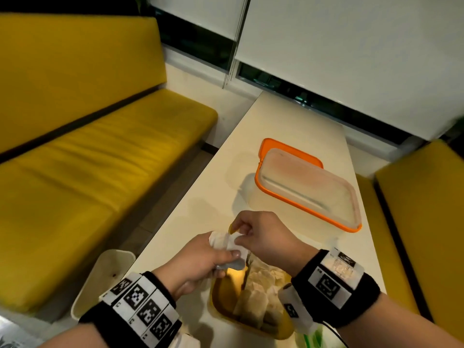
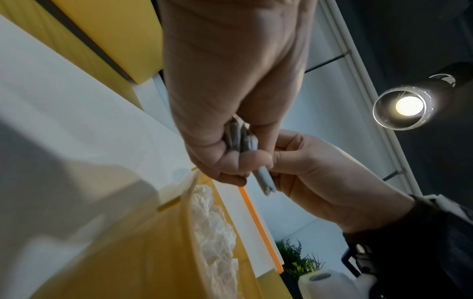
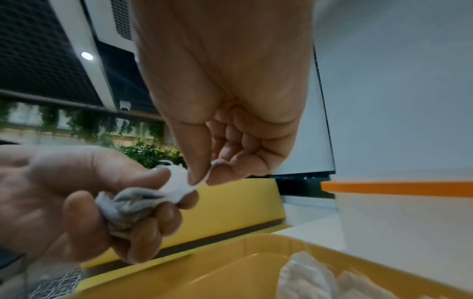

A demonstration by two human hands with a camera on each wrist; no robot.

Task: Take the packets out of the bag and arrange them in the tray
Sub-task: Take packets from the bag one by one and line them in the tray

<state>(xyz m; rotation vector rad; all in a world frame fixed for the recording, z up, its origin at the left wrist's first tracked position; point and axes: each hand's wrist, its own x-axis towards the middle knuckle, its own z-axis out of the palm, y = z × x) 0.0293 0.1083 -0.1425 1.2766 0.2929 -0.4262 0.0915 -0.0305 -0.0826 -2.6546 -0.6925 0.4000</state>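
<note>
Both hands meet in the lower middle of the head view. The left hand [image 1: 200, 262] has its fingers curled round a bunch of small white paper packets [image 1: 226, 244]. The right hand [image 1: 261, 237] pinches the top one with thumb and finger. Just below them sits the yellow plastic tray [image 1: 221, 297] on the long white table [image 1: 288, 121], with more packets lying inside it [image 1: 258, 295]. Each wrist wears a black band with black-and-white square code marks; no words can be read. Toward the upper right of the hands stands a clear plastic box with an orange rim [image 1: 306, 194]. A white tub [image 1: 100, 280] sits at the lower left. Yellow padded benches [image 1: 88, 151] fill the left side.

From the left wrist, the left hand [image 2: 230, 101] grips the grey-white packets [image 2: 243, 145] in the middle of the frame, and the right hand [image 2: 320, 172] nips their end. The yellow tray [image 2: 153, 252] is at the bottom.

From the right wrist, the right hand [image 3: 230, 121] pinches a white packet corner [image 3: 179, 182], while the left hand [image 3: 76, 202], at the left, squeezes the bunch. The tray rim [image 3: 204, 269] runs along the bottom.
</note>
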